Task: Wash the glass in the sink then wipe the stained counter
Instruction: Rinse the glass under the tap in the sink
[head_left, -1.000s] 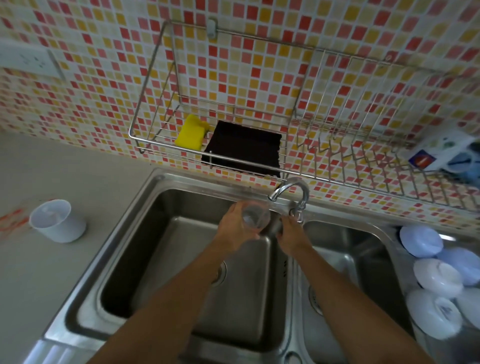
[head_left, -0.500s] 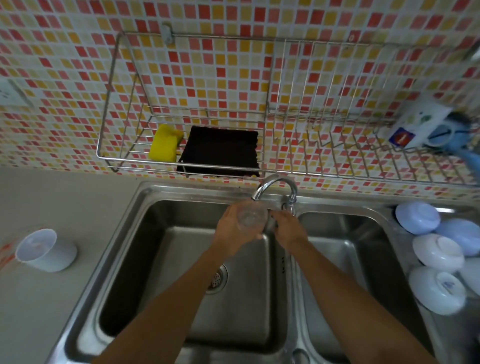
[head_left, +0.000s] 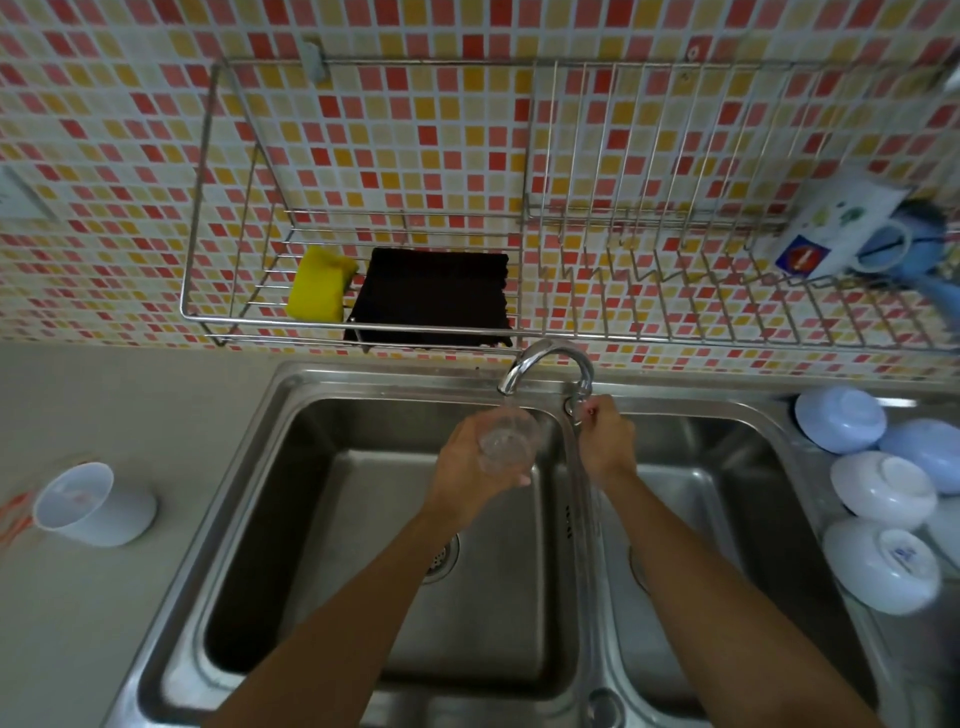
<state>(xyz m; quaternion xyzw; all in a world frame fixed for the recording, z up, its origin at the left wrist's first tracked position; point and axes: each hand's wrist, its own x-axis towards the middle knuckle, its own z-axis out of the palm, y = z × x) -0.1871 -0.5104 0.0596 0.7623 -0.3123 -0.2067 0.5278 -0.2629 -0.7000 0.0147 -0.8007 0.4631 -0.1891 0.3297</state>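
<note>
Nearest to me, two bare forearms reach up from the bottom edge over a steel double sink (head_left: 332, 384). I log the left hand (head_left: 470, 480) wrapped around a clear glass (head_left: 506, 440), fingers closed on its side, mouth turned toward me, held above the left basin just under the spout of the tap (head_left: 545, 364); a thin stream of water appears to run from the spout onto the glass rim. The drain (head_left: 441, 558) of the left basin shows partly beneath the left forearm. The right hand (head_left: 605, 441) is over the divider between the basins, fingers pinched on the tap handle (head_left: 574, 405) at the base of the tap. To the left of the sink lies the grey counter (head_left: 104, 623), carrying a white cup (head_left: 93, 504) tipped on its side with its opening facing left, and beside it, at the frame edge, an orange-red stain (head_left: 13, 517). To the right of the sink I count several white and pale blue bowls (head_left: 883, 488) set upside down, close together on the drainboard. Farther back, on the mosaic-tiled wall (head_left: 415, 130), hangs a wire rack (head_left: 623, 208). Its left section holds a yellow sponge (head_left: 318, 285) just beside a dark cloth (head_left: 434, 296). At its far right end sit a white mug (head_left: 836, 231) and something blue that I cannot make out.
</note>
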